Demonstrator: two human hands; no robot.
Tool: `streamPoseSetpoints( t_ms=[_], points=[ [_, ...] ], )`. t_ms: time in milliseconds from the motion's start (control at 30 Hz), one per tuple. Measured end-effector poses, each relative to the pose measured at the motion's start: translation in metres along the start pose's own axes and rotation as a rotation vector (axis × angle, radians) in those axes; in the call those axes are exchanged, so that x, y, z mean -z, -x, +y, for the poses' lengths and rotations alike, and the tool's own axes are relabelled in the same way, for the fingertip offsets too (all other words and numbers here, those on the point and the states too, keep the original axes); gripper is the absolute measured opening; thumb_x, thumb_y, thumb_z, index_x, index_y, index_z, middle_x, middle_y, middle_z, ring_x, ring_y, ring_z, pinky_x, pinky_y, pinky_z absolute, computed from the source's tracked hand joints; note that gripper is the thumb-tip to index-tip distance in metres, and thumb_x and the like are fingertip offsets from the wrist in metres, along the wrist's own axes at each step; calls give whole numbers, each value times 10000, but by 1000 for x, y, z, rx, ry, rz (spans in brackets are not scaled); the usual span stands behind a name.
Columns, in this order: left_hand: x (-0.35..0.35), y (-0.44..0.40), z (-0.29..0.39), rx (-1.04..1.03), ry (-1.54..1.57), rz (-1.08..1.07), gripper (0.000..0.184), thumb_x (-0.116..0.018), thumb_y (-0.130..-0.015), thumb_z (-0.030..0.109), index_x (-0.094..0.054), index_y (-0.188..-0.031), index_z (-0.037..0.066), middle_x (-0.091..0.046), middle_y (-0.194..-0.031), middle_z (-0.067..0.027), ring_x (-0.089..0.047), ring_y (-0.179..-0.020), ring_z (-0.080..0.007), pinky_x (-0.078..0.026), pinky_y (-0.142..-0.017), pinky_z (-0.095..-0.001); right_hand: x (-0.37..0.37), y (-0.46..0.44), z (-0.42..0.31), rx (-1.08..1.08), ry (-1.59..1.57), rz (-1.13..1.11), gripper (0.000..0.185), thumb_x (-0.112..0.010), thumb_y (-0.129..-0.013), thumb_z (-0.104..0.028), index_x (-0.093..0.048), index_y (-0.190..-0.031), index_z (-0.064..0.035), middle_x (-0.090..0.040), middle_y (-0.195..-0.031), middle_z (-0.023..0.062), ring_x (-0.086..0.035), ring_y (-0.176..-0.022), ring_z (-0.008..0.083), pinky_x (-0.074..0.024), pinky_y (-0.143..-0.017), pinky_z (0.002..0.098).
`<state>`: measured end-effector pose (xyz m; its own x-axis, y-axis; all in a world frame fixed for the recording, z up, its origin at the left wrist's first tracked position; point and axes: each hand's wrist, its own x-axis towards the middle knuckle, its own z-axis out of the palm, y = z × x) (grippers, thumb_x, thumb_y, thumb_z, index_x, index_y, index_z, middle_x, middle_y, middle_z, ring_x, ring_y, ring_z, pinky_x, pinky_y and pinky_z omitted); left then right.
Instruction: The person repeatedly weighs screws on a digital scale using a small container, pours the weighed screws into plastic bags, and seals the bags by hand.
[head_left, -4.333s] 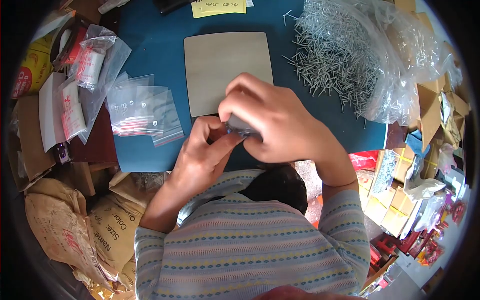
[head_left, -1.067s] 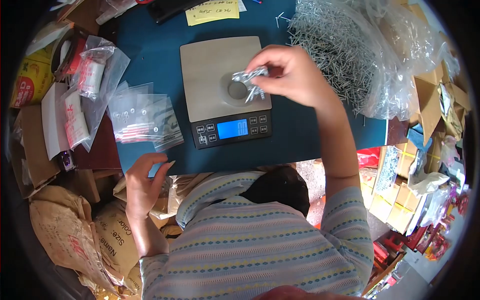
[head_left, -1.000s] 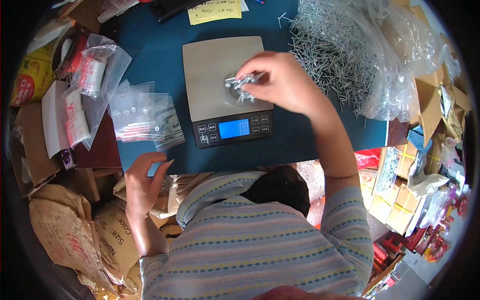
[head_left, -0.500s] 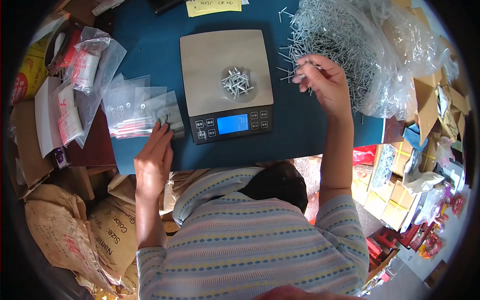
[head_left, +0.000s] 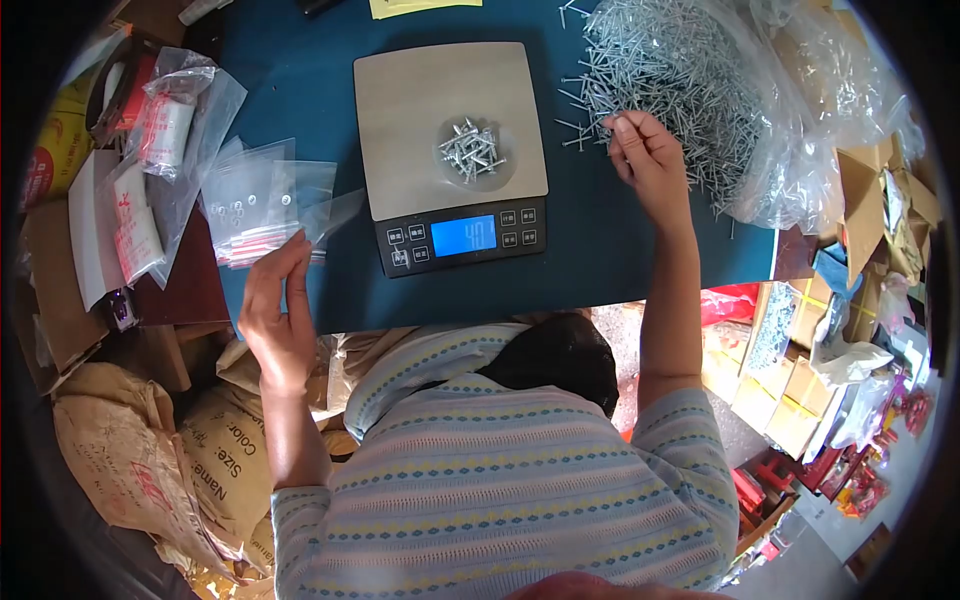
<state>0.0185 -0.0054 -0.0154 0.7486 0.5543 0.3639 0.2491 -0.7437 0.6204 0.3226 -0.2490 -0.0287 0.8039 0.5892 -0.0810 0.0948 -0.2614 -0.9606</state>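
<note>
My left hand [head_left: 277, 315] is at the stack of clear zip bags [head_left: 250, 205], thumb and forefinger pinched on the edge of one clear bag [head_left: 338, 212] that tilts up to the right. My right hand [head_left: 650, 165] is closed, fingers curled together, at the left edge of the heap of silver screws [head_left: 670, 80]; whatever its fingertips hold is too small to make out. Between my hands a digital scale [head_left: 450, 120] carries a small clear round dish [head_left: 502, 178] with a pile of screws [head_left: 472, 150] in it. Its blue display [head_left: 464, 236] is lit.
A large clear plastic bag [head_left: 790, 120] lies open around the screw heap. Packs of white bags with red print [head_left: 135, 220] lie at the left. A yellow paper [head_left: 425, 8] is at the back. Brown sacks [head_left: 130, 460] stand below left, cardboard boxes [head_left: 865, 195] at right.
My left hand has drawn back down and left, and one bag's edge has lifted. My right hand's fingers have closed further beside the screw heap. The view has shifted slightly.
</note>
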Motion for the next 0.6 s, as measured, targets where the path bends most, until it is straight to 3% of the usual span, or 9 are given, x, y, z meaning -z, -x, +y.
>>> streamPoseSetpoints(
  t_ms=[233,333,367,467,600],
  points=[
    [9,3,14,25,104,-48,216,-593,-841,-131,-644,-1016,-14,-667,-957,-127,-656,-868,-245,-506,-786,-318,-3,-3,-2,76,60,-56,232,-513,-995,-182,-645,-1077,-10,-621,-786,36,-538,-608,65,-427,-532,206],
    [6,2,21,8,140,-75,229,-606,-823,-147,-643,-1009,-18,-667,-953,-125,-656,-871,-243,-506,-792,-315,-17,-2,-20,6,-197,-108,269,-491,-1007,-197,-623,-1137,-2,-651,-902,78,-629,-737,119,-511,-635,241],
    [5,2,23,1,155,-84,236,-610,-815,-153,-642,-1008,-20,-668,-954,-125,-656,-872,-244,-506,-794,-316,-23,-2,-34,-26,-266,-176,312,-476,-1016,-229,-600,-1181,5,-659,-990,113,-668,-890,188,-549,-750,299],
    [1,1,26,-39,194,-96,252,-621,-798,-166,-641,-1005,-23,-671,-950,-128,-656,-870,-250,-510,-795,-320,-46,-1,-56,21,-481,-300,346,-459,-1024,-252,-587,-1200,17,-663,-1057,137,-655,-992,219,-536,-849,327],
    [1,1,31,-54,220,-100,250,-622,-795,-168,-643,-998,-24,-672,-938,-131,-656,-860,-249,-513,-779,-321,-64,5,-71,199,-237,-291,376,-437,-1032,-270,-593,-1181,38,-659,-1115,153,-627,-1074,223,-491,-939,325]
  ],
)
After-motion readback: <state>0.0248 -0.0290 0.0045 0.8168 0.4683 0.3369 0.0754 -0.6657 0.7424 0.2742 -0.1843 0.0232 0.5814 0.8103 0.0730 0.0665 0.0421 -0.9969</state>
